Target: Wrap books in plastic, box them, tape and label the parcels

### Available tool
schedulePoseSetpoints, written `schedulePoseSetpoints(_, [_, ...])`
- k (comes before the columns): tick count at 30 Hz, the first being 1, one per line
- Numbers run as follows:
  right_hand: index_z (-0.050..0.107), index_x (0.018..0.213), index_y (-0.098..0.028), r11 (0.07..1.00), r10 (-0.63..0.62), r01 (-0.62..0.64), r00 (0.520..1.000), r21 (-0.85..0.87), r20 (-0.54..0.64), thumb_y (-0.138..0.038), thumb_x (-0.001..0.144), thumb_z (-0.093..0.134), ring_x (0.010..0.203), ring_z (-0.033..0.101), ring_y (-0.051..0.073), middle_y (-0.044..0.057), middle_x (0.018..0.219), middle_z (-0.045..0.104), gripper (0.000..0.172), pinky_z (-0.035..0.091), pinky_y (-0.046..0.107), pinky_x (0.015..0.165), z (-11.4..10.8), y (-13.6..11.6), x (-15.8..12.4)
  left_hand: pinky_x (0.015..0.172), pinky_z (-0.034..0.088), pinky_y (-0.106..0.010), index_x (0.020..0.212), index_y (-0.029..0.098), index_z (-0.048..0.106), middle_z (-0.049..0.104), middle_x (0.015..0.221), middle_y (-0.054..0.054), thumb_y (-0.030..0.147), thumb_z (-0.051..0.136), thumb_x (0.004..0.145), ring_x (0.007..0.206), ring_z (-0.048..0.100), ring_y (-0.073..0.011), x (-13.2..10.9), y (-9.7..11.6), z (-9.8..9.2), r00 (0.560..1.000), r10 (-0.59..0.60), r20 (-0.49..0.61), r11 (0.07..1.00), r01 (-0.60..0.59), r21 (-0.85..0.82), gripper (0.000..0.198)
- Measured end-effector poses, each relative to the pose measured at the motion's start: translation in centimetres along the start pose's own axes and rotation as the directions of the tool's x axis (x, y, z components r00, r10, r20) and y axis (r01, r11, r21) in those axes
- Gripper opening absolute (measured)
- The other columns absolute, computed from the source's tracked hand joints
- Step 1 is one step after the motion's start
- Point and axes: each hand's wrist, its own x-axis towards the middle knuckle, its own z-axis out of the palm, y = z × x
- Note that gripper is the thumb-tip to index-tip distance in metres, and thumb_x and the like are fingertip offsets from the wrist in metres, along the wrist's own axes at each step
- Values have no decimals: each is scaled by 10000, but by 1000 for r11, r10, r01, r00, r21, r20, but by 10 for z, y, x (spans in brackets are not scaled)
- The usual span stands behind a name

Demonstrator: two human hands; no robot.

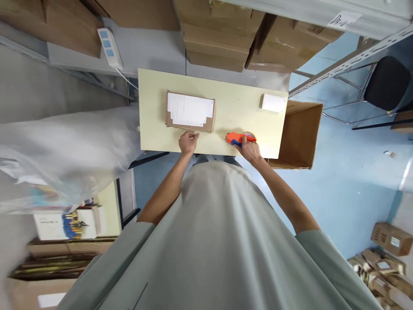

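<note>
My right hand (250, 150) is wrapped round an orange tape dispenser (232, 137) with a blue part at its handle, just over the table's near edge. A roll of tape shows partly behind my fingers. To the left, my left hand (188, 142) has its fingers curled together close to the near edge of a flat cardboard box (190, 128). Whether anything thin is between those fingers cannot be made out. Several white printed sheets (192, 108) lie overlapping on top of the box. Both rest on a pale yellow table (230, 113).
A small white box (273, 103) sits at the table's right end. Beyond that end stands an open carton (298, 137). Cardboard boxes (219, 47) and a power strip (110, 48) line the shelf behind. A large plastic-wrapped bundle (74, 146) is at left, a chair (387, 84) at right.
</note>
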Motion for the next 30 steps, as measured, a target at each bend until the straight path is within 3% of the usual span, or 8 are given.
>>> schedulePoseSetpoints(3, [471,1514,-14,999,-22,24,999,39,-29,-519,1239,298,1035,785,389,272,1115,813,599,588,453,911,6,2,3,1280,511,-471,1110,207,810,825,1359,-160,294,842,895,1405,728,-346,-6,-1,-9,997,-54,-51,998,52,-42,234])
schedulePoseSetpoints(5, [472,1516,-14,998,-40,42,998,51,-48,-499,1239,272,1024,778,386,270,1111,812,593,584,470,929,10,4,6,1238,569,-498,1074,202,798,828,1287,-159,268,863,854,1354,758,-358,-16,2,-12,986,-166,6,968,164,-189,239])
schedulePoseSetpoints(10, [421,1540,29,995,-90,91,995,33,-54,-479,1245,294,1074,766,378,299,1157,799,601,562,471,993,17,5,15,1169,665,-443,1126,177,787,805,1213,-187,437,911,905,1265,808,-318,-32,30,-3,845,-279,456,606,523,-599,363])
schedulePoseSetpoints(13, [415,1532,27,991,-129,131,990,22,-54,-456,1248,299,1123,762,379,316,1203,789,573,540,477,1035,18,8,21,1158,668,-369,1252,185,767,767,1331,-203,574,912,952,1316,787,-279,-24,54,14,816,-375,440,483,577,-659,512])
schedulePoseSetpoints(16, [427,1528,24,986,-156,159,986,42,-60,-432,1246,306,1120,772,385,327,1234,789,549,535,491,1033,17,12,25,1180,641,-318,1322,220,758,772,1394,-158,529,889,1013,1340,777,-214,-14,70,30,846,-432,312,507,514,-692,456])
schedulePoseSetpoints(19, [432,1547,36,979,-191,194,980,56,-58,-417,1243,321,1146,781,396,337,1263,783,556,527,503,1053,13,15,26,1194,627,-307,1315,229,776,788,1454,-143,458,856,1059,1414,752,-214,-11,73,34,900,-383,207,637,419,-647,353])
schedulePoseSetpoints(24, [446,1548,41,951,-304,304,953,59,-17,-401,1239,346,1236,767,406,349,1300,764,549,503,490,1084,8,7,23,1158,664,-343,1201,187,796,795,1479,-166,329,787,1101,1461,734,-264,-18,63,17,940,-321,114,782,331,-527,174])
schedulePoseSetpoints(30, [466,1554,55,897,-441,441,897,24,2,-371,1237,366,1231,772,399,358,1296,777,540,501,486,1077,9,-15,26,1103,686,-374,974,167,771,868,1204,-138,270,958,931,1336,789,-281,-25,59,-6,955,-293,52,825,280,-490,218])
